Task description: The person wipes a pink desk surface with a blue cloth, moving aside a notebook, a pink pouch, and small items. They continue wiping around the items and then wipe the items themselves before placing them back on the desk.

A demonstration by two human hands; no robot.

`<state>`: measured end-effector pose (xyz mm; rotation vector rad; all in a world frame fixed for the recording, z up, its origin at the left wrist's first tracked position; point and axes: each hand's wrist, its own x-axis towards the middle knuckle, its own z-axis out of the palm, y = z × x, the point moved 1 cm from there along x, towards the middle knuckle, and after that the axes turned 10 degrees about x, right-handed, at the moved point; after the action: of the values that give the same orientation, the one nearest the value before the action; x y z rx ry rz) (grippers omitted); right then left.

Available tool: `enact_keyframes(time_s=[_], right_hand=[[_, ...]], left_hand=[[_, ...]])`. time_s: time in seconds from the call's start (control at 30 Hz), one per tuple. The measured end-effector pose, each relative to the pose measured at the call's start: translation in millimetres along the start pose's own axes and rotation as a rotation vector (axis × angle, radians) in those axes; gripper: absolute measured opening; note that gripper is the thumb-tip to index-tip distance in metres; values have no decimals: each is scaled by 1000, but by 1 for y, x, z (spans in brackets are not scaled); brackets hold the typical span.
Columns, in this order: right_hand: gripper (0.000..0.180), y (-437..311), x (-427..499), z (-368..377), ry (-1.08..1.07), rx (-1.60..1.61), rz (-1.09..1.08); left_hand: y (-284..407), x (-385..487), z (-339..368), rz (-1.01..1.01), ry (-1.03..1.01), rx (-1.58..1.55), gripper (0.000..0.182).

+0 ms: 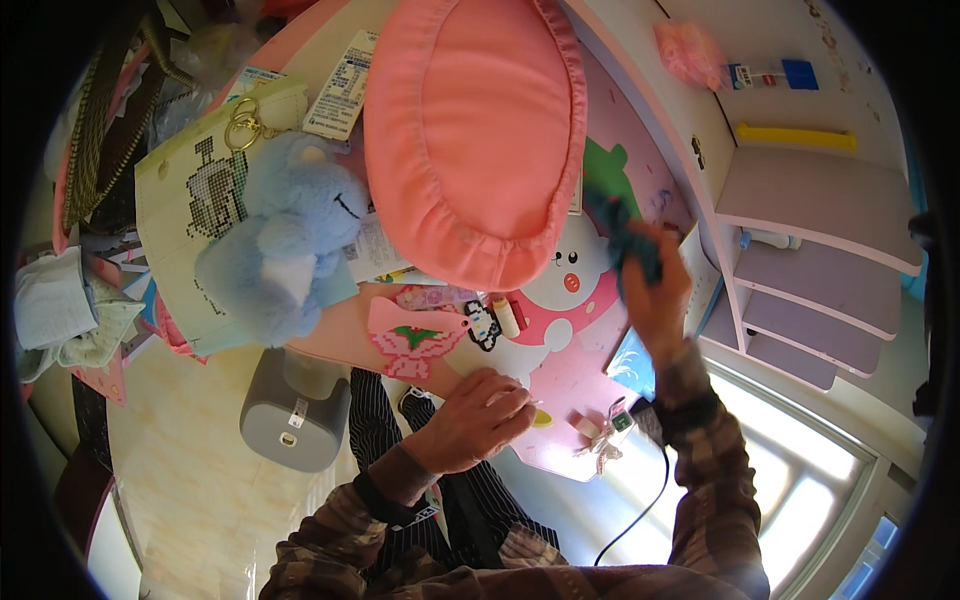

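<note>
My right hand (660,292) is raised over the right side of the pink desk mat, fingers closed on a crumpled dark teal cloth (630,240) that is slightly blurred. Near the desk's front edge, my left hand (484,420) is curled with the fingertips together. Something small and pale may show at those fingertips, but it is too small to name. Just beyond the left hand lie a pink pixel-pattern bead piece (416,337), a black-and-white bead figure (482,326) and a spool of white thread (506,317). A large salmon-pink cushion-like fabric piece (495,135) with a gathered edge covers the middle.
A blue plush toy (285,232) with a gold key ring (244,124) lies on the left. Shelves (817,202) border the right side. A grey stool (296,412) stands on the floor. A black cable (652,506) hangs off the desk near small trinkets (604,439).
</note>
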<state>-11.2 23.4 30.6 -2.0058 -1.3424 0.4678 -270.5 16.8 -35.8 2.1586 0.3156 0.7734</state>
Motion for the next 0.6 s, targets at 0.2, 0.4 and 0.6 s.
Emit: enact_keyframes(time_s=[0.2, 0.4, 0.6], right_hand=[[42, 53, 148, 54, 296, -433, -367], [40, 48, 111, 47, 50, -368, -429], [44, 5, -30, 42, -54, -237, -287]], left_hand=[[-5, -5, -1, 31, -29, -38, 31], [-3, -4, -5, 32, -87, 8, 23], [2, 1, -13, 74, -161, 150, 26]])
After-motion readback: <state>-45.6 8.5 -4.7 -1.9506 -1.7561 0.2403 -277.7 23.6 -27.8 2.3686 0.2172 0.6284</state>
